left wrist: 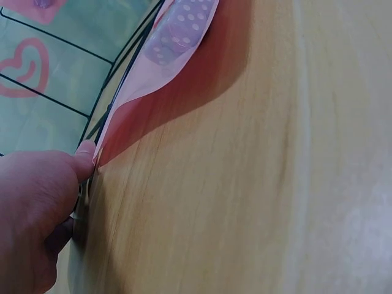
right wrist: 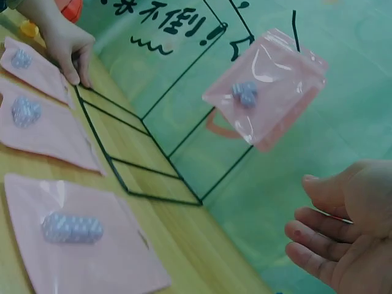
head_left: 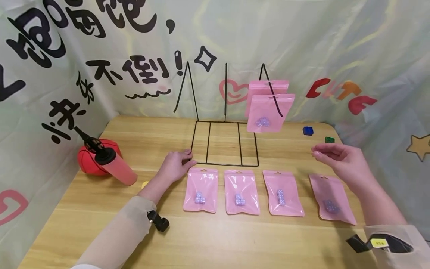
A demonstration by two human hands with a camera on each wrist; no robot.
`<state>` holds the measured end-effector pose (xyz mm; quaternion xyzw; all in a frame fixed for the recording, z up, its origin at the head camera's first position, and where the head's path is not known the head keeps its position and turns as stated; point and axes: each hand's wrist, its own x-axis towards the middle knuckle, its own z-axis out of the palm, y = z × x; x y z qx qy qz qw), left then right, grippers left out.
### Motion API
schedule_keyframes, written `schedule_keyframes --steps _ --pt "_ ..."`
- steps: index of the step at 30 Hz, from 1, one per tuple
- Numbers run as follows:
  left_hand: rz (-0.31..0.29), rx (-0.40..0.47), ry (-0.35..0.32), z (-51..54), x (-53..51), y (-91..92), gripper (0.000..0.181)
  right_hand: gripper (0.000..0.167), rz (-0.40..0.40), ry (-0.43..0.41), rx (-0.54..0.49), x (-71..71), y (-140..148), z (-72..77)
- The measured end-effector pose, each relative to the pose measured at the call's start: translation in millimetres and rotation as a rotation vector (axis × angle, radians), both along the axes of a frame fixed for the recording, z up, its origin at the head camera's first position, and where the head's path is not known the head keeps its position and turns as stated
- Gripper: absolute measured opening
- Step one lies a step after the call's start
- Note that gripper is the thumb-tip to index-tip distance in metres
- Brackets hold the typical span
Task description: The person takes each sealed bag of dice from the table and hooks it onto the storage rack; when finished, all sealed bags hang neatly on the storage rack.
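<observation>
My left hand (head_left: 174,165) pinches the front left corner of a black wire display rack (head_left: 228,164), thumb and fingers on either side of the wire. On the rack's right hook hang two pink zip bags, the front bag (head_left: 270,108) with pale purple dice in it. Above the table at the right, my right hand (head_left: 342,158) holds nothing, its fingers loosely bent. Several more pink bags lie in a row in front of the rack: a leftmost bag (head_left: 201,179), a second bag (head_left: 241,183), a third bag (right wrist: 122,263) and a tilted rightmost bag (head_left: 336,190) below my right hand.
A pink bottle with a black top (head_left: 119,168) leans against a red ball (head_left: 88,162) at the left. A blue block (head_left: 308,130) and a green block (head_left: 329,139) lie at the back right. Something yellow (head_left: 145,184) shows behind my left wrist. Printed cloth (head_left: 302,45) hangs behind the table.
</observation>
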<state>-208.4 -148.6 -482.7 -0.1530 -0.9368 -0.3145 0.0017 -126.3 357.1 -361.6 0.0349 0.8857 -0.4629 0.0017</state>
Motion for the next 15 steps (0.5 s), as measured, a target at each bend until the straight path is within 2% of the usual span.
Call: schedule_keyframes --steps 7,15 --pt "0.0 0.015 0.008 -2.3 1.9 -0.4 0.044 0.048 0.009 -0.034 0.022 15.0 23 -15.3" --pt "0.007 0.009 -0.013 -1.2 1.6 -0.3 0.045 0.053 0.003 -0.092 0.133 33.7 54 -34.9"
